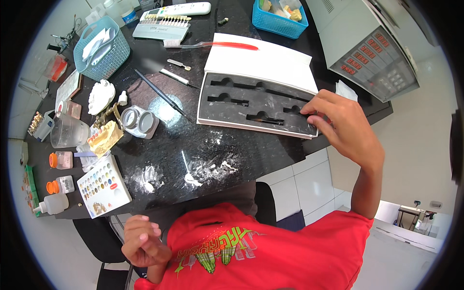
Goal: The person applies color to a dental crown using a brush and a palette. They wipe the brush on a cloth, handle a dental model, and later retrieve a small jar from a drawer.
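Observation:
My right hand (340, 121) reaches over the right end of a white box (258, 55) with a black foam insert (227, 111). Its thumb and fingers are bent in a pinch at the foam's right edge, beside a cut-out; whatever lies between the fingertips is hidden. A thin brush-like piece (265, 120) lies in the lower slot, and dark pieces seem to lie in other slots. My left hand (145, 241) is raised in front of the table edge, fingers loosely curled and nothing visible in them.
Left of the box lie a dark slim brush (162, 94), a grey double-well holder (140, 122), dental casts (105, 137) and a white palette (104, 186). White powder (208, 171) marks the table. Blue baskets (280, 21) and a panelled machine (372, 53) stand behind.

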{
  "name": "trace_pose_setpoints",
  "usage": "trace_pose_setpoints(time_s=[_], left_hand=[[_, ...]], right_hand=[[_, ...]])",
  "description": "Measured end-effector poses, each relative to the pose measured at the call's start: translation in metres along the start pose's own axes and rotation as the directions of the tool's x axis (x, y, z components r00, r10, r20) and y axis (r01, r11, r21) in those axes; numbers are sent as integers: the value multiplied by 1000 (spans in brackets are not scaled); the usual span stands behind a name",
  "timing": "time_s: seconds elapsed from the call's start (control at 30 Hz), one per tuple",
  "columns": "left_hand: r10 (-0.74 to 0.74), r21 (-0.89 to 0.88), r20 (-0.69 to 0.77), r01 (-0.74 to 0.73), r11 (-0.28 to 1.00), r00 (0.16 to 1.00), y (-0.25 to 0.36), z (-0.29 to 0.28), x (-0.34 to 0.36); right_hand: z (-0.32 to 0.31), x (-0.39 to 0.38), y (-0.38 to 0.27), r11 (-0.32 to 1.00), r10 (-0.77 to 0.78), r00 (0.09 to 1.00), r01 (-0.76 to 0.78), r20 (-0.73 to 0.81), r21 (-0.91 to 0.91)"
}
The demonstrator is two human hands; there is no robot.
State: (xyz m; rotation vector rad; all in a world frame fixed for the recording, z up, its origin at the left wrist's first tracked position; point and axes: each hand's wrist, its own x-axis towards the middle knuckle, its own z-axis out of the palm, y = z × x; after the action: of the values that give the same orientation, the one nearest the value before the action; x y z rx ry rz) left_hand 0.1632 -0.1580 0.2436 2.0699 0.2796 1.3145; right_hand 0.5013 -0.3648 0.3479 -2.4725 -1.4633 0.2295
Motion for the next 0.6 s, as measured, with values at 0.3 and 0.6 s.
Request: trace_pose_setpoints(time_s=[0.3,0.6], left_hand=[[-18,-90,110,28,996,994,5,3,0],[-37,-59,116,44,997,993,3,0,-2]], right_hand=[[8,10,-2,1000,22,996,-24,86,19],[8,35,-34,980,-122,992,126,-34,153]])
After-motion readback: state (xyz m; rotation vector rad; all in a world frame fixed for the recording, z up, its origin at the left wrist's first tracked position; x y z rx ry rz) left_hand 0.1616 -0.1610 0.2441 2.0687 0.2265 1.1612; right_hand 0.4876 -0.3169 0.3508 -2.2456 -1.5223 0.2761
